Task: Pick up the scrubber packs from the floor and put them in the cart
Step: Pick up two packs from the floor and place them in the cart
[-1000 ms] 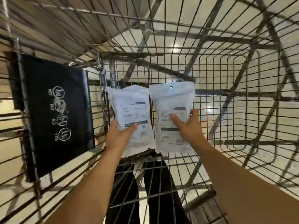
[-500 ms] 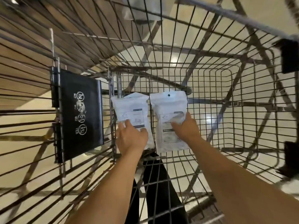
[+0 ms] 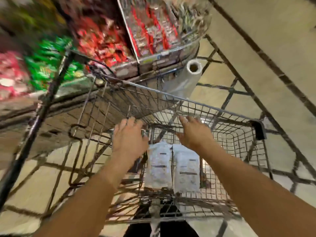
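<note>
Fingers on your left hand [image 3: 129, 137] and right hand [image 3: 193, 132] are spreading loose, grasping nothing, above the grey wire shopping cart [image 3: 239, 141]. Two white plastic scrubber packs [image 3: 172, 168] are lying side by side, touching, on the cart's wire floor beneath your hands.

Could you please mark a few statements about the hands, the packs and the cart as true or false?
1. Two white scrubber packs lie side by side in the wire cart. True.
2. The left hand grips a pack. False: it is open and empty, above the cart.
3. The right hand is open with fingers spread. True.
4. The packs lie on the floor outside the cart. False: both rest on the cart's wire bottom.
5. A roll of clear bags stands beyond the cart. True.
</note>
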The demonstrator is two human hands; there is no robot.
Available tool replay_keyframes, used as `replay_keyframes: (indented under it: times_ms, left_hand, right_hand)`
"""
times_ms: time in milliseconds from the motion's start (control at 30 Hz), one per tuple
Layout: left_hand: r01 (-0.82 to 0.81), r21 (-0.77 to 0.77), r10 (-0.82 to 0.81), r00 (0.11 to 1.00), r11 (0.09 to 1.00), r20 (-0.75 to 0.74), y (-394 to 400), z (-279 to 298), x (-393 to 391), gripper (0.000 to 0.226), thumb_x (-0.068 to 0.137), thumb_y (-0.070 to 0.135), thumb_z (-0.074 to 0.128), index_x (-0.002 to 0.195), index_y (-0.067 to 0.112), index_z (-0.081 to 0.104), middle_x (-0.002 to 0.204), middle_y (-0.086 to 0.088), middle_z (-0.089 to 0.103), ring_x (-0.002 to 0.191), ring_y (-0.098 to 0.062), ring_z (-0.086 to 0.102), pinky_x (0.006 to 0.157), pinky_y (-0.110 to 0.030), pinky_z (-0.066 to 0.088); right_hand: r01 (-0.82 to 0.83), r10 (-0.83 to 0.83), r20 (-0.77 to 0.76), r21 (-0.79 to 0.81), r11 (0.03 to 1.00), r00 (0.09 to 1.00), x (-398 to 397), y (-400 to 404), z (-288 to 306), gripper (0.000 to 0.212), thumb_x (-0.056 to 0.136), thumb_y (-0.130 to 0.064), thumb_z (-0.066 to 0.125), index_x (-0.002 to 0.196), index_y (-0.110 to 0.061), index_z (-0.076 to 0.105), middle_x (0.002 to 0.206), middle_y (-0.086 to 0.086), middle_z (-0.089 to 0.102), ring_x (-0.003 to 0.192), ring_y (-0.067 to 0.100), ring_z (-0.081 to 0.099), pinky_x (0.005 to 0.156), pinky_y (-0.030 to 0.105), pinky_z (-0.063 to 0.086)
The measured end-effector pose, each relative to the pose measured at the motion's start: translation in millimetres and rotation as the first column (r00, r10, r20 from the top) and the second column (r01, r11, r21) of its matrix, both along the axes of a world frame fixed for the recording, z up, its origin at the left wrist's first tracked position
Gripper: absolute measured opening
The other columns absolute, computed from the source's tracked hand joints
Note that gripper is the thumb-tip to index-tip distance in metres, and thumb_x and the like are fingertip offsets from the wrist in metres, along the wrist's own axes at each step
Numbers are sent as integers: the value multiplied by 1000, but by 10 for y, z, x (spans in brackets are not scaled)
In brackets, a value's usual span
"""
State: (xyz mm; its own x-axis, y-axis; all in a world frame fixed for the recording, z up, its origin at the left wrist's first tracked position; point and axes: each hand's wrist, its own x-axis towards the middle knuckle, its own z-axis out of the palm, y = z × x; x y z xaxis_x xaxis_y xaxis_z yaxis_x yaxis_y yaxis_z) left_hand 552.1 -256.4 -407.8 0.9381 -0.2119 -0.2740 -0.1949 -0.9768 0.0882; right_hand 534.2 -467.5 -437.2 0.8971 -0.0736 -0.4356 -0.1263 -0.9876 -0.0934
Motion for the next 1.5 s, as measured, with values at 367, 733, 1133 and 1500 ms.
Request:
replay_keyframes:
  times_ms: [367,733,1133,1500]
  left_hand:
    - [-295,-57,293,868,954,402,1751,1862,-352,46,88,41,61,128,18,65,117,-12,68,115,-35,59,98,-45,47]
    - [-516,-150,516,698,843,497,3995,2872,-1918,49,93,45,59,137,23,58,134,-5,62,125,-29,55,101,-44,44]
    - [-778,-231,727,376,584,574,6146,3127,-3630,52,91,42,64,138,21,60,126,-5,68,114,-27,63,91,-43,54]
    - [-924,-233,843,147,304,517,7945,2906,-4193,50,91,39,59,139,26,57,131,1,64,119,-25,57,99,-40,47]
  right_hand:
    - [-390,394,413,-98,915,821,422,1469,2115,61,101,-56,48,151,-23,39,150,8,48,138,35,44,104,50,44]
    - [-671,612,623,-181,719,487,-438,4207,3161,57,101,-56,47,147,-23,45,139,6,55,129,34,52,98,48,46]
    - [-888,696,692,-181,423,191,-1384,7094,3527,55,99,-55,51,144,-23,49,135,8,59,121,35,57,88,45,52]
    - [-969,728,680,-226,96,-87,-1653,9591,3305,58,101,-57,47,148,-22,44,136,8,56,123,34,55,87,44,52]
